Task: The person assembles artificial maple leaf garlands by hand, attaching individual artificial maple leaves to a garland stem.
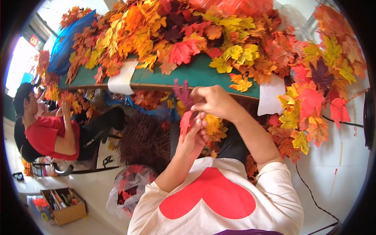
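Observation:
My hands meet just in front of the green table's edge (156, 87). My left hand (196, 135) is closed on an artificial leaf spray, its thin stem mostly hidden by the fingers. A red leaf (185, 124) of the spray hangs over the left fingers. Bent above it, my right hand (215, 101) pinches at a dark purple leaf (183, 94) standing up from the same bunch. Yellow-orange leaves (213, 126) show behind and below the hands; whether they belong to the held spray I cannot tell.
Heaps of orange, yellow and red leaves (137, 35) cover the table. White paper sheets (122, 78) hang over its edge. Brown stems (141, 137) and a clear bag (131, 188) lie below left. A person in red (53, 135) sits left, near a cardboard box (70, 213).

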`<state>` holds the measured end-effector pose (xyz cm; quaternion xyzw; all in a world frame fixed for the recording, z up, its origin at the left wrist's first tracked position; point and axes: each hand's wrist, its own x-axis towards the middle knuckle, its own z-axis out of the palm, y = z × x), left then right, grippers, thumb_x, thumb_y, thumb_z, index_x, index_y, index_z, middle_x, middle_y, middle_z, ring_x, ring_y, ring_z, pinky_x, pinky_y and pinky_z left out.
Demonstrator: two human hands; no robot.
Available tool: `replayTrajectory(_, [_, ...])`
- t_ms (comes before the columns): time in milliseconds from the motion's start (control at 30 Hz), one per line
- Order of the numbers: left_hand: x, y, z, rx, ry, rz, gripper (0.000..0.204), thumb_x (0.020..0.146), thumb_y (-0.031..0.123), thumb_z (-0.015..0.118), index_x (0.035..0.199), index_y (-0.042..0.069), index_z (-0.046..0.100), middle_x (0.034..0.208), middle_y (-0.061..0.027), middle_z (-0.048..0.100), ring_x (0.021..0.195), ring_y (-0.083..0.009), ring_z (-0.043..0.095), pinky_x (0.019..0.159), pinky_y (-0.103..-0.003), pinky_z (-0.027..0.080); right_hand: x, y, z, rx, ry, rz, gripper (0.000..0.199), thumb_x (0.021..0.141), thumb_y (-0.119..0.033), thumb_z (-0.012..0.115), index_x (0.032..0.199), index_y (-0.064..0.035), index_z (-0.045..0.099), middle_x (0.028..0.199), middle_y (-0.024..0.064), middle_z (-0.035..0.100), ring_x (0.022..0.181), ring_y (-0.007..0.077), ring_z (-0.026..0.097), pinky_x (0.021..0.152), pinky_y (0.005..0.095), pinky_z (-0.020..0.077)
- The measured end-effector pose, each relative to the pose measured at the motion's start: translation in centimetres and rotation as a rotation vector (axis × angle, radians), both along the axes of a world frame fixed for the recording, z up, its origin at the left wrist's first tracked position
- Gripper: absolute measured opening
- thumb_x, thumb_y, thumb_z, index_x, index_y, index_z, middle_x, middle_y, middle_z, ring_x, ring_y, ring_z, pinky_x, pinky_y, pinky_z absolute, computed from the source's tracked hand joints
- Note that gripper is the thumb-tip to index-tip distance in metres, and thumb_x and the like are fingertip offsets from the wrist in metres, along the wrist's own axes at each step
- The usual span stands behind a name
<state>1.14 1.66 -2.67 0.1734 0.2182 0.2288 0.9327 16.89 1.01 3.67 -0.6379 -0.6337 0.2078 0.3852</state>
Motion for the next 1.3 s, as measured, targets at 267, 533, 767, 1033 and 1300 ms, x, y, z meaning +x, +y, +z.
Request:
replayTrajectory(267, [0.0,1.2,0.8,-0.261,-0.331,0.111,0.028,0.090,0.017,0.049,0.117,0.011,0.051,0.085,0.0006,0.057,0.063,-0.0068,0.043,0.051,-0.017,0.038,3.4,-0.3,0.4,0.340,-0.068,-0.144,0.015,0.079,-0.010,0.062,0.093,-0.0055,0.063,0.086,0.0099,0.062,0.075,0.0196,0.061,0.065,0.0282,0.0477])
replayTrajectory(533, [0.2,1.4,1.9,-0.203,-0.260,0.100,0.024,0.090,0.019,0.050,0.112,0.009,0.053,0.085,-0.0007,0.059,0.064,-0.0077,0.046,0.052,-0.017,0.039,25.6,-4.4,-1.1,0.577,-0.540,-1.426,0.042,0.074,-0.015,0.064,0.112,-0.0020,0.051,0.109,0.0183,0.052,0.105,0.0336,0.046,0.092,0.0388,0.0367])
replayTrajectory(767, [0.7,1.8,1.6,-0.208,-0.218,0.071,0.023,0.091,0.018,0.048,0.111,0.009,0.053,0.084,-0.0018,0.059,0.064,-0.0080,0.045,0.052,-0.018,0.039,33.3,-6.0,-3.5,0.622,0.169,-1.330,0.024,0.075,-0.005,0.064,0.095,0.0070,0.058,0.086,0.0112,0.063,0.081,0.0194,0.060,0.075,0.0277,0.0462])
replayTrajectory(1033, [1.3,2.0,2.0,-0.171,-0.176,0.071,0.022,0.088,0.019,0.054,0.108,0.009,0.053,0.083,0.0015,0.054,0.065,-0.0073,0.044,0.053,-0.018,0.037,29.2,-5.8,2.3,1.012,0.236,-1.061,0.014,0.080,-0.003,0.060,0.093,0.0019,0.062,0.085,0.0039,0.063,0.078,0.0109,0.058,0.072,0.0220,0.0454])
replayTrajectory(1300, [1.5,1.9,1.5,-0.013,-0.180,0.136,0.022,0.090,0.018,0.050,0.110,0.009,0.053,0.092,-0.0026,0.061,0.073,-0.0090,0.053,0.058,-0.019,0.044,4.8,-5.8,1.3,0.395,-0.494,-0.183,0.006,0.078,-0.012,0.061,0.080,-0.0070,0.060,0.076,0.0062,0.059,0.074,0.0230,0.055,0.069,0.0331,0.0444])
